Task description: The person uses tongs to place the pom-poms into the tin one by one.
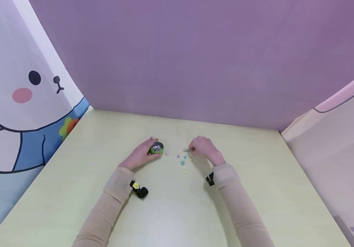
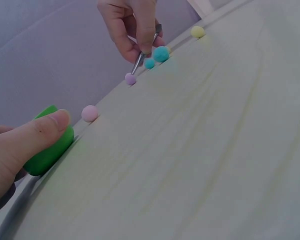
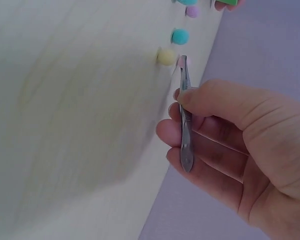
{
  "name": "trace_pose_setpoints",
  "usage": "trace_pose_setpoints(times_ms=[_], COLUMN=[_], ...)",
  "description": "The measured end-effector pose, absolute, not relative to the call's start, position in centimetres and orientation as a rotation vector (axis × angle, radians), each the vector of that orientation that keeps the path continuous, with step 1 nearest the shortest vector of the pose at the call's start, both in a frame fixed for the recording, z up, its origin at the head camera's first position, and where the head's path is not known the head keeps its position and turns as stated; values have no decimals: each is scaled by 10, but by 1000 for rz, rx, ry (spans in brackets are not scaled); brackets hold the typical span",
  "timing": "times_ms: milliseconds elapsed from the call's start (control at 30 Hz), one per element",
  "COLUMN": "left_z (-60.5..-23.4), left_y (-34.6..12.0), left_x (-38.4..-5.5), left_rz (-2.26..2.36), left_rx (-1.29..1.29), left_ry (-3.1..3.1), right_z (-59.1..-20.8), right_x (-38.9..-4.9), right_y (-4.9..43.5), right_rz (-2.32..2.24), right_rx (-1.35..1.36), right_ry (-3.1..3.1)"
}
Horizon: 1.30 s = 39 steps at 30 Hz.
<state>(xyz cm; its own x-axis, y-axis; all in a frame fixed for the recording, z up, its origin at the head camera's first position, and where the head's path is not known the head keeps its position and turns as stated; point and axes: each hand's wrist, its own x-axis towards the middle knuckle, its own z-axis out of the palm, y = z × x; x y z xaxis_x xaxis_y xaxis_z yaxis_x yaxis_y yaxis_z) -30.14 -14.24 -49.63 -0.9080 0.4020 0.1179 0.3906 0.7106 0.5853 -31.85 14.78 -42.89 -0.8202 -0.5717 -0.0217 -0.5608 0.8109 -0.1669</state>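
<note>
My left hand (image 1: pixel 140 155) holds a small round green container (image 1: pixel 162 151) on the table, thumb along its near side; its inside is silvery. My right hand (image 1: pixel 205 148) pinches metal tweezers (image 3: pixel 186 135) between thumb and fingers. A small pink ball (image 3: pixel 180 62) shows at the tweezers' tips in the right wrist view. Beside the container lies a larger pink ball (image 2: pixel 90 113). Between the hands sit a purple ball (image 1: pixel 178 156), two teal balls (image 1: pixel 182 163) and a yellow ball (image 3: pixel 166 57). Another yellow ball (image 1: pixel 185 172) lies closer to me.
The pale table (image 1: pixel 170 212) meets a purple back wall (image 1: pixel 177 68). A panel with a cartoon animal (image 1: pixel 7 113) stands on the left, a pale pink panel (image 1: pixel 334 144) on the right. Black wrist cameras (image 1: pixel 139 190) are strapped at both sleeves.
</note>
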Motion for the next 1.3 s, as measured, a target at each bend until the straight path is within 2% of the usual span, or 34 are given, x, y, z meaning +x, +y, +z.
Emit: trace_pose_setpoints(times_ms=[1300], left_z=[-499], left_y=[-145], left_x=[-299], left_rz=[996], left_rx=[669], left_ry=[2901], right_z=[-412], right_x=[-317], right_y=[107], right_rz=[-218], right_rx=[-1092], right_ry=[2960])
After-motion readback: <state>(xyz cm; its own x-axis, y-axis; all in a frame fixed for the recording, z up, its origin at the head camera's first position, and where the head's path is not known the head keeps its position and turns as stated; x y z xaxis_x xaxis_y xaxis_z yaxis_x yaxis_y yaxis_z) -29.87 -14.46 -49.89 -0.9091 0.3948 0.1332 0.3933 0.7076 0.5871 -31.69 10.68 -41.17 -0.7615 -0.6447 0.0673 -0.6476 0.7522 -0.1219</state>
